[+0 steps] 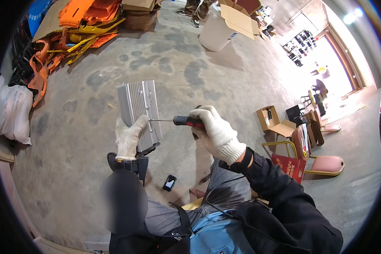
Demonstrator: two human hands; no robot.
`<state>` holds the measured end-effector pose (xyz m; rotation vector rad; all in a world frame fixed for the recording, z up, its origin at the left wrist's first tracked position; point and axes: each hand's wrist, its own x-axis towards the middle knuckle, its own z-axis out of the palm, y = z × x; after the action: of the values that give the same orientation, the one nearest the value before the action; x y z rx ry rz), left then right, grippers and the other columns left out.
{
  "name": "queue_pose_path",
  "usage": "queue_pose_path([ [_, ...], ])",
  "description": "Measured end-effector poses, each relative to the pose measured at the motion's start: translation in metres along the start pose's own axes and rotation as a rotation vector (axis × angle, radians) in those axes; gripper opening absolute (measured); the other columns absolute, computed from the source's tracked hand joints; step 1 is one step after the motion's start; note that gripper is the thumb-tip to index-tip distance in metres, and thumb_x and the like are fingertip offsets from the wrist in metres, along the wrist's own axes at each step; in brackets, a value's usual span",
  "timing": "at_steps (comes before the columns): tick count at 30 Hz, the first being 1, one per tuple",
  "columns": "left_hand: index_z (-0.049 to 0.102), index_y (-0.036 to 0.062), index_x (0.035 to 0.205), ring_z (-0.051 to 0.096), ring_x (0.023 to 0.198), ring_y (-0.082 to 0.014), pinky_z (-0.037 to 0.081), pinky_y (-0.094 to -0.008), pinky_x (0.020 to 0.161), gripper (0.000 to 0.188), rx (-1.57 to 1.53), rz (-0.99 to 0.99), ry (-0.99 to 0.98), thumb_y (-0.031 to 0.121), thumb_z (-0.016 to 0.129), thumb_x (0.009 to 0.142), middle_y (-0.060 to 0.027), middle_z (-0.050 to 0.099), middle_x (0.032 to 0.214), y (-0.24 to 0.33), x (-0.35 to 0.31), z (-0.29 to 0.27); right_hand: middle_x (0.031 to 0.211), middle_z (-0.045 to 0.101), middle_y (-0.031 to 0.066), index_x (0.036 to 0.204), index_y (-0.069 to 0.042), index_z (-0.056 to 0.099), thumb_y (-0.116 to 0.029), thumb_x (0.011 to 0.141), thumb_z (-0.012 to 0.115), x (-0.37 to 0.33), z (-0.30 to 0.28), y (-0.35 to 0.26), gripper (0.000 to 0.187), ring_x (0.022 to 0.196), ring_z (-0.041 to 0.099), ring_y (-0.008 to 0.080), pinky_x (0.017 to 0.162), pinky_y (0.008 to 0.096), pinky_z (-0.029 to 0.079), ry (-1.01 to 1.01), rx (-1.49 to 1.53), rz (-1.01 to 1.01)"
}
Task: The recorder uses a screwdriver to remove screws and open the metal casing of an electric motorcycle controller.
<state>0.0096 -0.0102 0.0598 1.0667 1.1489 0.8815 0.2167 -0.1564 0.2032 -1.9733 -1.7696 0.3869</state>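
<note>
A silver finned metal housing, like a heat sink [138,106], is held up in front of me. My left hand [129,135], in a white knit glove, grips its lower left part, with the thumb across the fins. In my gloved right hand [216,133] is a screwdriver [183,121] with a black and red handle. Its shaft points left, and the tip meets the housing's ribbed face just beside my left thumb. Whether a screw sits under the tip is too small to tell. A dark part shows at the housing's lower edge.
On the concrete floor below lies a small black device [169,182]. Orange and yellow plastic parts [84,31] are piled far left, above white sacks [13,112]. A white bin [216,34] stands at the back. To the right are an open carton [269,118] and pink-seated chairs [326,165].
</note>
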Motion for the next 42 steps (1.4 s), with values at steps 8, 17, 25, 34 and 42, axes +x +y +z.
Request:
queue_pose_path([
  [8,0.059,-0.0060,0.131,0.074,0.088,-0.0253,0.062,-0.0383,0.077,0.077,-0.001,0.092,-0.067,0.039,0.093,0.079,-0.0180,0.072,0.108,0.000,-0.001,-0.006,0.126,0.065,0.0212,0.133,-0.007,0.058,-0.020,0.096,0.075,0.002,-0.008,-0.008,0.043,0.116,0.066,0.0450,0.095,0.0491,0.056,0.031,0.059,0.196],
  [17,0.057,-0.0051,0.129,0.075,0.088,-0.0270,0.062,-0.0386,0.079,0.070,-0.060,-0.012,-0.035,0.032,0.092,0.080,-0.0192,0.073,0.110,0.000,-0.005,0.001,0.118,0.069,0.0234,0.130,-0.004,0.058,-0.029,0.100,0.070,-0.003,0.004,0.000,0.040,0.103,0.070,0.0444,0.091,0.0471,0.057,-0.060,0.117,0.275],
  [25,0.058,-0.0066,0.132,0.072,0.093,-0.0230,0.059,-0.0368,0.081,0.069,-0.035,0.027,-0.078,0.029,0.090,0.082,-0.0158,0.073,0.112,-0.002,0.004,0.008,0.117,0.059,0.0188,0.135,-0.012,0.058,-0.005,0.090,0.071,-0.011,-0.012,0.007,0.048,0.104,0.067,0.0419,0.088,0.0466,0.058,-0.114,-0.178,-0.124],
  [34,0.053,-0.0053,0.141,0.069,0.103,-0.0262,0.058,-0.0390,0.089,0.072,-0.029,0.108,-0.146,0.019,0.087,0.083,-0.0169,0.069,0.123,-0.019,-0.004,0.007,0.099,0.073,0.0208,0.129,-0.008,0.059,-0.041,0.104,0.061,0.005,-0.024,-0.003,0.043,0.095,0.071,0.0390,0.080,0.0451,0.057,-0.269,0.152,0.549],
  [42,0.053,-0.0019,0.144,0.069,0.103,-0.0251,0.058,-0.0377,0.089,0.073,-0.066,0.043,-0.100,0.019,0.089,0.084,-0.0153,0.068,0.125,-0.016,-0.002,0.011,0.118,0.056,0.0204,0.131,-0.008,0.054,-0.015,0.098,0.065,-0.016,-0.003,0.020,0.035,0.100,0.068,0.0412,0.083,0.0494,0.056,-0.229,-0.204,-0.120],
])
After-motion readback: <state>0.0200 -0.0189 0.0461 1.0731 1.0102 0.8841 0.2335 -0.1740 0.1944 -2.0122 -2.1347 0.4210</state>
